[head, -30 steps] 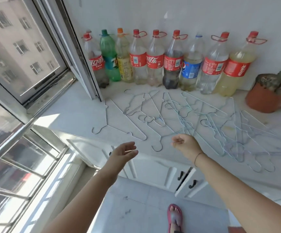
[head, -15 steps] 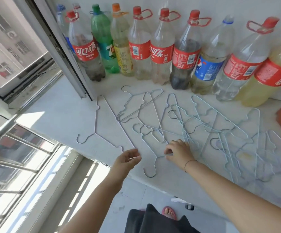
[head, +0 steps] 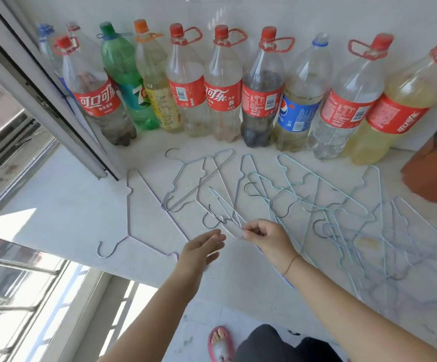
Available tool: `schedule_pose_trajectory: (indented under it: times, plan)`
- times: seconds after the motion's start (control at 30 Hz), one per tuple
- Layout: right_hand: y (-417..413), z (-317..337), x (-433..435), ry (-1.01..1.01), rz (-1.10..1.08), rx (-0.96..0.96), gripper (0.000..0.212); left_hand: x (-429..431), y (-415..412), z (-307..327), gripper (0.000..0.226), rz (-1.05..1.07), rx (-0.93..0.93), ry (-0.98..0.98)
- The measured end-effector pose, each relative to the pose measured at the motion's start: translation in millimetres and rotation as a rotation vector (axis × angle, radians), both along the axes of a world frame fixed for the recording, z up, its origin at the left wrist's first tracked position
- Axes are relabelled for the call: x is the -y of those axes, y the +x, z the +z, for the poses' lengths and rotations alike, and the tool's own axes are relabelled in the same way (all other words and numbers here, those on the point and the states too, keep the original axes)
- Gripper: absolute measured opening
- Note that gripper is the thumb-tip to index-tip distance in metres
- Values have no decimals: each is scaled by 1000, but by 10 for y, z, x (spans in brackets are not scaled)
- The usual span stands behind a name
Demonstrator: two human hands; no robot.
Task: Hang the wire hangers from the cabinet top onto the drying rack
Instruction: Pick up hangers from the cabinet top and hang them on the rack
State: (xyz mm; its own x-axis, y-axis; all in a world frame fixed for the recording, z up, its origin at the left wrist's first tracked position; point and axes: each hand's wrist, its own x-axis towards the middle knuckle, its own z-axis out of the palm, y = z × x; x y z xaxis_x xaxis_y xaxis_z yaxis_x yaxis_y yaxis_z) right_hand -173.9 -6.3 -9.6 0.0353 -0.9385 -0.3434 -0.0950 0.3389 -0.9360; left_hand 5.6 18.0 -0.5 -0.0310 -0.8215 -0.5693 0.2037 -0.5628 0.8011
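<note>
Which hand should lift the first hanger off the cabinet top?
Right. The right hand already pinches a wire hanger at its fingertips; the left hand hovers open beside it, holding nothing.

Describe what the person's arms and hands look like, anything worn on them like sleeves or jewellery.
Both forearms are bare, with no sleeves in view. The right hand has a thin cord-like bracelet around its wrist. The left hand and its wrist carry nothing: no watch, band or glove. No rings can be made out on either hand.
</note>
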Motion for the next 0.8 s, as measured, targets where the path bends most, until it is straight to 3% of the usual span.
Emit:
schedule_pose_trajectory:
  times: [0.1, 0.23, 0.47, 0.63, 0.8]
  plan:
    - [35, 65, -48, 29, 47, 98, 9, 96, -335, 73, 20, -117, -40, -57]
    - [-229, 73, 3, 22, 64, 48, 11, 162, -533, 52, 20, -36, -34, -51]
    - [-1380, -162, 531, -59, -252, -385, 13, 166, -619, 50, 16, -63, -3, -48]
    - [-1739, -418, 760, 2, -134, -669, 16, 120, -679, 62, 19, -87, 17, -60]
    - [-1693, -431, 772, 13, -63, -789, 16, 71, -740, 106, 22, -69, 35, -74]
